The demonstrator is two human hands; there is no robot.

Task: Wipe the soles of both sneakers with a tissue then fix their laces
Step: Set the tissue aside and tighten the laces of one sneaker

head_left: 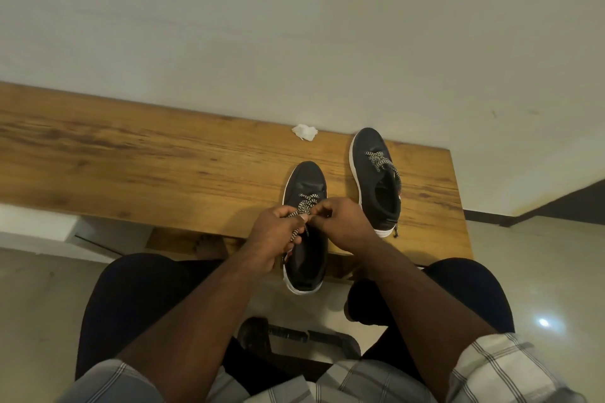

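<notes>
Both hands, left hand [274,232] and right hand [337,222], pinch the laces [306,203] over the near sneaker [306,258], lengthwise on the worktop [131,160]; second sneaker [376,180] far right; tissue [304,132] beyond.

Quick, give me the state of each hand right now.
Left hand: closed, gripping the near sneaker's checkered lace.
Right hand: closed, pinching the same lace at the knot.

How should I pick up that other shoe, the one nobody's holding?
Grip the far sneaker at its heel collar, coming from above on the near side. It stands upright with its toe pointing away, so the open mouth faces you; keep clear of the loose lace.
</notes>
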